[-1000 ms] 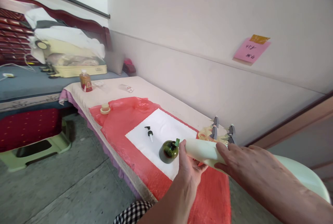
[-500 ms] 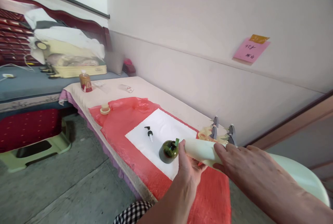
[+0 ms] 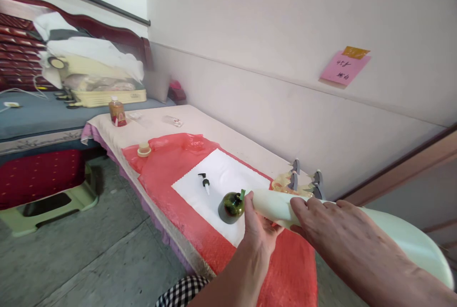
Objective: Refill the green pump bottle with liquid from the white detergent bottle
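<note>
Both my hands are on a long, smooth, pale green object (image 3: 274, 202), narrow at its left end and widening into a rounded body at the lower right; its exact kind is unclear. My left hand (image 3: 260, 231) supports the narrow end from below, thumb at its tip. Over the top, my right hand (image 3: 321, 221) wraps the middle. A small green piece (image 3: 243, 194) shows at the tip, beside the dark neck of a glossy round green bottle (image 3: 233, 206). The bottle rests on a white cloth (image 3: 221, 169). A black pump head (image 3: 204, 182) with a pale tube lies there too.
A red plastic sheet (image 3: 167, 188) covers part of the bed-like table (image 3: 214, 131) under the cloth. Tape rolls (image 3: 144, 149) and an amber bottle (image 3: 117, 112) stand farther left. Grey-wheeled upturned things (image 3: 294, 178) sit near the wall. A green stool (image 3: 53, 207) is on the floor.
The pale green object has shifted slightly, its wide body showing a little more at the right. My right hand has moved slightly left; my left hand stays nearly still.
</note>
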A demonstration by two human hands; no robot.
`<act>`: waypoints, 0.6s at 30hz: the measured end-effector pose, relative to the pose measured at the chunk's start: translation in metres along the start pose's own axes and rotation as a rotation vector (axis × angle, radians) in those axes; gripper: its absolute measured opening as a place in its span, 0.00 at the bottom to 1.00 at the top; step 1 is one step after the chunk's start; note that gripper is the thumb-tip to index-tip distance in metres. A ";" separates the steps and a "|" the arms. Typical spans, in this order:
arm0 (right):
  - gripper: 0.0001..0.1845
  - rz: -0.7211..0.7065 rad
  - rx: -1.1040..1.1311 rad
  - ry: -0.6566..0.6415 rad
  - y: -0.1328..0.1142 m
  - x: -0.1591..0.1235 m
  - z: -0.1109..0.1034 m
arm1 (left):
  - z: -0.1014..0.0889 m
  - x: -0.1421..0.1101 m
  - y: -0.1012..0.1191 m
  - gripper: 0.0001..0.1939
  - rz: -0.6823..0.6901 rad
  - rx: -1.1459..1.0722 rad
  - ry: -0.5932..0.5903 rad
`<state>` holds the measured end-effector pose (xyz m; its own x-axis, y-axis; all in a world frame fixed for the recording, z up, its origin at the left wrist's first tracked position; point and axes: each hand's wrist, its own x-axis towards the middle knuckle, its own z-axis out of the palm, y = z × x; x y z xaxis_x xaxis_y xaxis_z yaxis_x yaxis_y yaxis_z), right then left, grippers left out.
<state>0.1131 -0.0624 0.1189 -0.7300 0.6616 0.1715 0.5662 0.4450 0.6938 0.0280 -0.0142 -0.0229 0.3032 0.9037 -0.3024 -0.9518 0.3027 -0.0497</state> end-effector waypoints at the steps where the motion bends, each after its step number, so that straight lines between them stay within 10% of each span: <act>1: 0.16 -0.003 -0.020 -0.018 -0.001 0.000 0.000 | 0.000 0.000 0.000 0.33 0.002 -0.006 -0.013; 18: 0.20 -0.051 -0.117 -0.113 -0.011 0.010 -0.040 | 0.002 -0.007 0.000 0.32 0.038 -0.043 -0.106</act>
<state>0.0843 -0.0841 0.1410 -0.7051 0.7067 0.0590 0.4767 0.4107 0.7772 0.0261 -0.0197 -0.0191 0.2676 0.9421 -0.2023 -0.9632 0.2561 -0.0816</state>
